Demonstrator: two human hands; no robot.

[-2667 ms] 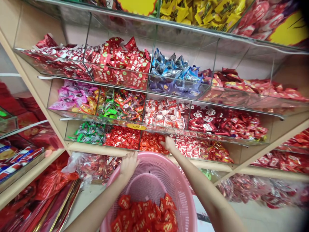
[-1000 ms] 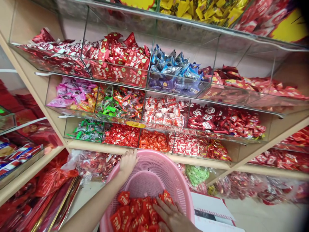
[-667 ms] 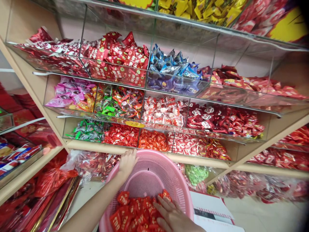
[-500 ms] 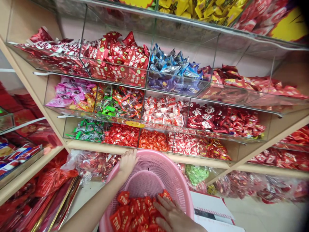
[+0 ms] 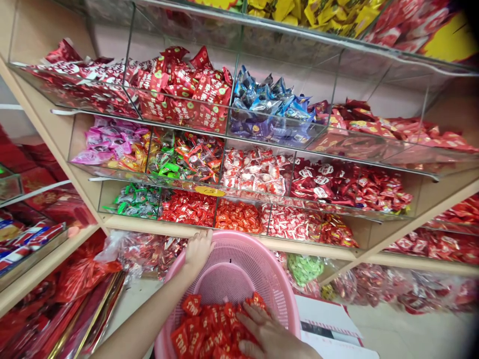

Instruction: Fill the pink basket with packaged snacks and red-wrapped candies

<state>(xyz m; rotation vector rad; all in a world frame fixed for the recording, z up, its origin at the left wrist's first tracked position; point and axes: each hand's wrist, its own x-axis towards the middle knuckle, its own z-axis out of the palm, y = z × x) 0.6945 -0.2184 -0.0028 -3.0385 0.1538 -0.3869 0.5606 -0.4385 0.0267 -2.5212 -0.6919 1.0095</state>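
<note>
A pink plastic basket (image 5: 275, 279) with mesh sides stands tilted below the shelves. My left hand (image 5: 199, 251) is closed over its far left rim. Inside, red-wrapped candies (image 5: 204, 324) with gold lettering are heaped at the near side, and the basket's far wall and part of its floor show bare. My right hand (image 5: 267, 331) lies palm down on the right of this heap, fingers spread and touching the candies. Whatever is under its palm is hidden. Just beyond the rim, the lowest shelf row holds red candies (image 5: 189, 208) and orange-red candies (image 5: 238, 217).
A wooden shelf unit (image 5: 325, 253) with clear dividers carries several rows of wrapped candies, including blue packets (image 5: 271, 94). Underneath are plastic bags of candies (image 5: 144, 252). A white box (image 5: 325, 319) is at right on the floor; rolled sheets (image 5: 93, 314) lean at left.
My right hand's fingers have shifted very slightly on the candies. The left hand and the basket stay in place.
</note>
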